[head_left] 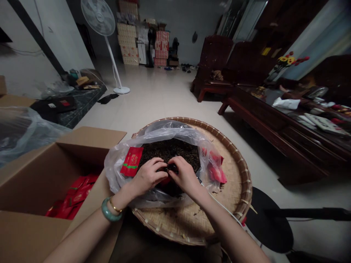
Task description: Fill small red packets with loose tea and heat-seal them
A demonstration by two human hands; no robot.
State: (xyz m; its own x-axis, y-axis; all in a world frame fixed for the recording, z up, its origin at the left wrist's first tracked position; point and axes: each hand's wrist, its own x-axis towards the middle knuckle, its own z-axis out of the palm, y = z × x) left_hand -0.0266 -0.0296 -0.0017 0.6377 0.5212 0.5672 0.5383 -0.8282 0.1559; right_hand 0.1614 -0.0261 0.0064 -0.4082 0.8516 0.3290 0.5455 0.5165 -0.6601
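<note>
Both bare arms reach in from the near side of the woven tray, the left forearm slanting inward from beyond its left edge and the right forearm crossing its near rim. The left hand, palm down, is over the tray's left part with fingers stretched toward the right hand, which is bent inward nearer the tray's middle. Their fingertips come close together, curled toward the thumbs, their exact grip too dark to tell.
</note>
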